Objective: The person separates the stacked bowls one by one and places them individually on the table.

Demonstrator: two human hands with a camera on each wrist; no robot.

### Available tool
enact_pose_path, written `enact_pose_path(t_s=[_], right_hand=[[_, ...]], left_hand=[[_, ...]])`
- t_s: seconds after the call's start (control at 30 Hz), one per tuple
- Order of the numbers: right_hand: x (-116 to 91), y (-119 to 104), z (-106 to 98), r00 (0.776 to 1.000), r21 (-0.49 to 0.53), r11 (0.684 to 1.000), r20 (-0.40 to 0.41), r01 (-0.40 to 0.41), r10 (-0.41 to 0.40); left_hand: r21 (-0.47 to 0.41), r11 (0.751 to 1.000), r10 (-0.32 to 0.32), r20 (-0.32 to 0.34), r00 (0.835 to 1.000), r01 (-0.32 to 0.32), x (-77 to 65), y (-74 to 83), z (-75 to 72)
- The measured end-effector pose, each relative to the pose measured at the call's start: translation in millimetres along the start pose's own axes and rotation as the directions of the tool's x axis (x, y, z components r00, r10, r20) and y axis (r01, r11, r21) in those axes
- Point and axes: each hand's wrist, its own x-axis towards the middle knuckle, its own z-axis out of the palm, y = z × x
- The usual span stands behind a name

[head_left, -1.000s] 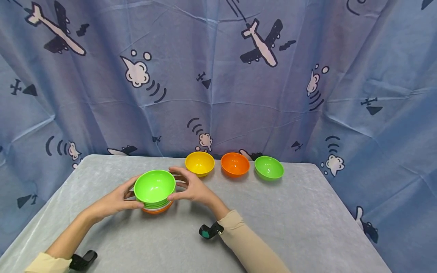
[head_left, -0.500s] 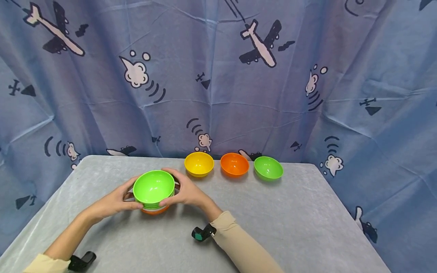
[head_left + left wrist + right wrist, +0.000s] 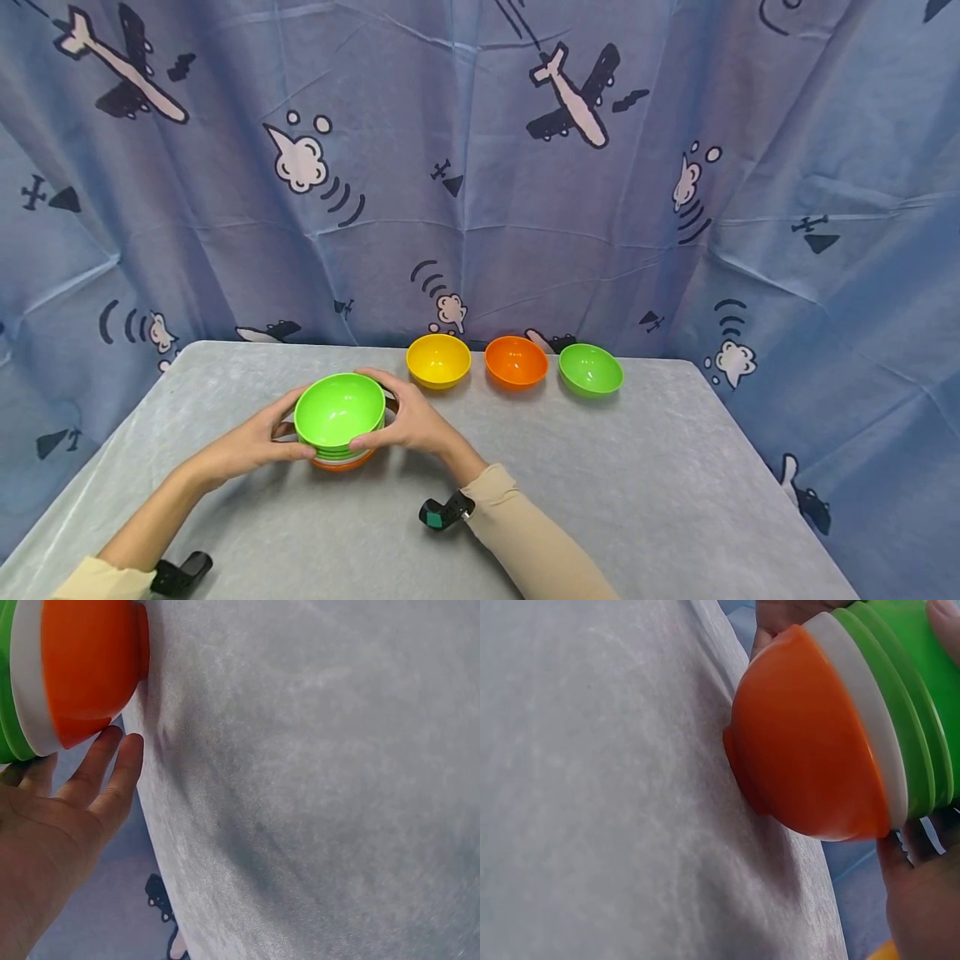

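A stack of nested bowls stands at the left of the table, with a bright green bowl [image 3: 340,408] on top. Lower down come more green rims, then a white bowl [image 3: 866,697] and, at the bottom, an orange bowl [image 3: 802,742]. My left hand [image 3: 258,437] grips the stack's left side, its thumb at the front below the top rim. From the right, my right hand [image 3: 416,421] holds the stack, thumb across the front of the green bowls and fingers behind. Some fingertips are hidden behind the stack.
Along the table's back edge sit three single bowls in a row: a yellow bowl [image 3: 438,362], an orange bowl [image 3: 517,362] and a green bowl [image 3: 591,370]. A grey cloth covers the table [image 3: 600,475]. Behind it hangs a blue curtain [image 3: 480,167] with airplane prints.
My right hand has moved left and closed in on the stack, its thumb now lying on the front of the green bowls. The left hand and the stack have stayed in place.
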Motion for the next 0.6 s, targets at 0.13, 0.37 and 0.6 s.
enact_pose_path(t_s=[0.13,0.37,0.6], right_hand=[[1,0,0,1.0,0.023,1.0,-0.013,0.015,-0.015],[3,-5,-3,0.999,0.075,0.996,-0.039,0.037,-0.034],[0,-11,-10,0.996,0.094,0.992,-0.055,0.079,-0.074]], left_hand=[[-0.001,1.0,-0.001,0.0,1.0,0.001,-0.2,-0.2,0.1],[0.024,1.0,-0.015,-0.014,1.0,0.015,-0.4,-1.2,0.3],[0.019,0.999,-0.035,-0.02,0.999,0.036,0.4,-1.4,1.2]])
